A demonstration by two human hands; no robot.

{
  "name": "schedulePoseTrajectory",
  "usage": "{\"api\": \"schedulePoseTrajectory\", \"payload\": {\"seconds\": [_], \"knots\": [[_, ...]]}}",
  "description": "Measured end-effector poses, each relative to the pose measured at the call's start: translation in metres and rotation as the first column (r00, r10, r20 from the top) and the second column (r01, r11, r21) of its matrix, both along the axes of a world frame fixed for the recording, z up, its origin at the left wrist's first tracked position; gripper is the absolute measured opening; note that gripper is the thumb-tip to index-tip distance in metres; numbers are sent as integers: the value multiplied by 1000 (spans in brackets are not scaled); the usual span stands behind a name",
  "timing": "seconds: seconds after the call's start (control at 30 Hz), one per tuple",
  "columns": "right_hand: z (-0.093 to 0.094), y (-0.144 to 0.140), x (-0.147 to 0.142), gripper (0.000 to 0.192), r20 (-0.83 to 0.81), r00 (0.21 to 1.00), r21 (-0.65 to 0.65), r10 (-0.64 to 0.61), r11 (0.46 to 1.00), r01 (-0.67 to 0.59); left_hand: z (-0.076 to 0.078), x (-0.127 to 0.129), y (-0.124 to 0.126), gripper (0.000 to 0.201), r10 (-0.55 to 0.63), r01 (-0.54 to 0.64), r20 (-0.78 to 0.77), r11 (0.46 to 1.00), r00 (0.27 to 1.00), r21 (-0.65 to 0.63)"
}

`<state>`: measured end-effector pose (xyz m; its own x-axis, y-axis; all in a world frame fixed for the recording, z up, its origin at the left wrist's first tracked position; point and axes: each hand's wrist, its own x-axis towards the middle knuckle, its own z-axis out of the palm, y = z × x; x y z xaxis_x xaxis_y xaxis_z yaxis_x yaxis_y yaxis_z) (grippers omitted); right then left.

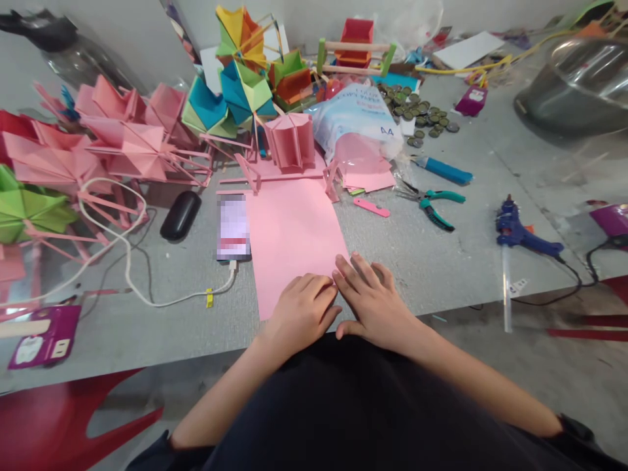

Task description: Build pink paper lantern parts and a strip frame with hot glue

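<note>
A sheet of pink paper [294,229] lies flat on the grey table, its near right part under my hands. My left hand [307,307] rests on the near edge of the sheet, fingers bent toward the right and thumb apart. Beside it, my right hand [370,297] lies at the sheet's right edge with its fingers spread. The fingertips of both hands nearly meet; the paper beneath them is hidden. Just past the far end of the sheet stands a pink folded-paper model [292,144] on a frame of thin pink strips.
Left of the sheet are a charging phone [233,229], a white cable [161,305] and a black case [180,216]. To the right lie a pink cutter [371,207], pliers [434,203], a blue cutter [446,171] and a glue gun [524,232]. More paper models [127,140] crowd the back left.
</note>
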<state>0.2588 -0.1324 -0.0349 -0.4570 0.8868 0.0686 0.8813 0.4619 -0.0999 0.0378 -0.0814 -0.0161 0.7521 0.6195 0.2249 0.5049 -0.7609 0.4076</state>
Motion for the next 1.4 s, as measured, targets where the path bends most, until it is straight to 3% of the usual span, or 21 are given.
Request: {"api": "schedulePoseTrajectory", "payload": {"seconds": [0.33, 0.63, 0.87, 1.03, 1.23, 1.33, 1.4], "knots": [[3, -6, 21, 64, -25, 998, 109, 61, 992, -58, 3, 3, 0, 25, 2, -2, 2, 999, 1000, 54], [10, -1, 16, 65, 8, 997, 94, 74, 993, -74, 3, -7, 4, 41, 55, -46, -111, 995, 992, 85], [10, 6, 12, 71, 11, 997, 70, 79, 994, -80, 8, -8, 12, 46, 14, -13, -110, 1000, 994, 6], [10, 14, 7, 76, 27, 997, 44, 70, 997, -71, 8, -9, 13, 43, 50, -53, -55, 997, 997, -57], [11, 22, 4, 78, 15, 997, 1, 71, 997, -71, -1, -4, 12, 16, 103, -105, 33, 992, 994, 71], [13, 24, 6, 67, -42, 996, 55, 82, 995, -80, -3, -1, 12, 17, 130, -136, 55, 982, 990, 134], [15, 26, 7, 44, -110, 992, 135, 61, 990, -46, -3, 1, 11, 17, 130, -136, 46, 978, 990, 156]]}}
